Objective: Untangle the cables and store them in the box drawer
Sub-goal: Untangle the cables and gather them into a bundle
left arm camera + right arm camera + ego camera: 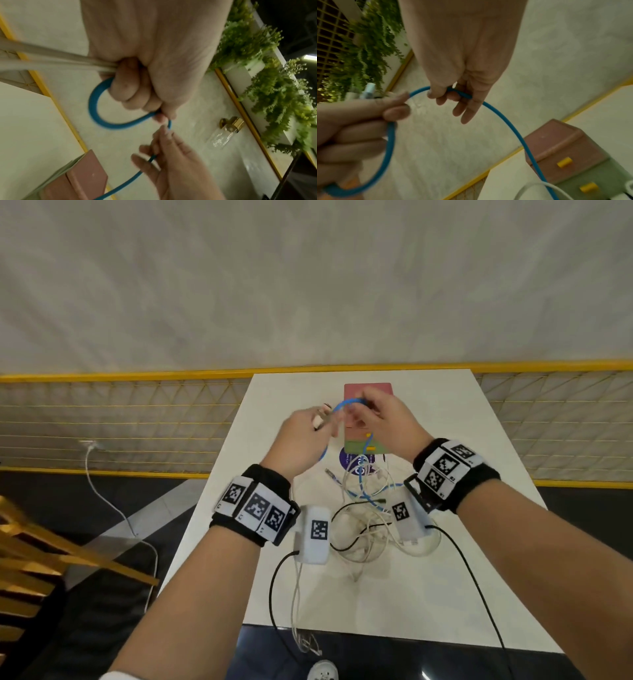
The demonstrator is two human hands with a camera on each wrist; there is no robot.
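Head view, centre: pink-green box point(367, 419) at the worktop's point(479, 440) far end, half hidden behind both hands. Left hand point(301, 436) fisted round the blue cable point(346, 404); right hand point(387, 422) pinches it. Cable arcs left-right, tail dropping into the tangled pile point(370, 508) at lower centre. Fingertips blurred.

The box drawer point(367, 419) sits at the desk's point(445, 594) far end, the tangled cables point(370, 518) lying nearer, both hands raised between.
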